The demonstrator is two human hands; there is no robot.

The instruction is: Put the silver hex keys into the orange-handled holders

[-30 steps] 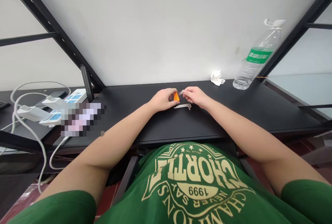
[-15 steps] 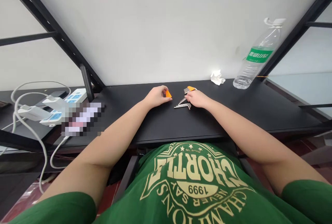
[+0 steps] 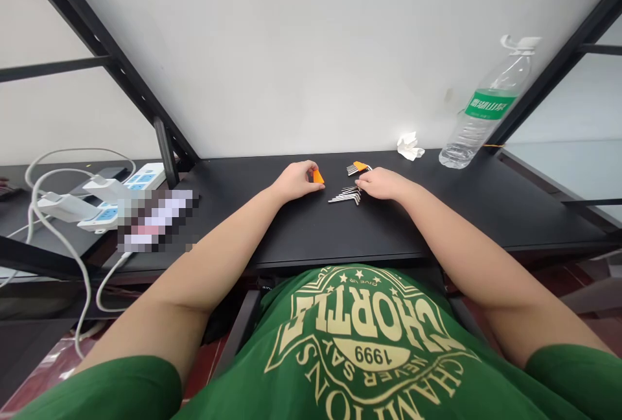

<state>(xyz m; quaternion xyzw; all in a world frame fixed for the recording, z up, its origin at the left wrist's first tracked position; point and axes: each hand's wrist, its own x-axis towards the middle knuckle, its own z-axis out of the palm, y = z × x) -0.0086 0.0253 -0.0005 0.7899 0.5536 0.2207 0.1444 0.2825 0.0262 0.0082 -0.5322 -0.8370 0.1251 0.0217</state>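
Head view. All places are referenced to the L-shaped keys (image 3: 346,198), loose on the black tabletop (image 3: 301,232).

1. Well to the left of the keys: a white power strip (image 3: 148,174) with blue socket faces and two white chargers, smooth and boxy.
2. Just left of the keys: the left hand (image 3: 291,182). Thumb and fingers are clamped on an orange piece (image 3: 317,177), flat-sided, apparently plastic. No key is visible in it; its inner side is hidden.
3. Reference position: the keys are slim, bright metal rods, set side by side in a loose fan. Long shafts point left; bent ends lie at the right.
4. Beyond the keys, slightly right: an orange holder (image 3: 360,166) with a row of metal rods projecting from its left side.
5. Right of the keys, at the upper bends: the right hand (image 3: 383,183). Thumb and forefinger are close together; whether a key is pinched cannot be determined.
6. Beyond the keys, farther right: crumpled white paper (image 3: 411,146), then a clear, ribbed bottle (image 3: 490,104) with a green label.

Status, by judgement: the orange piece and loose keys are separated; the orange holder's rods appear seated.
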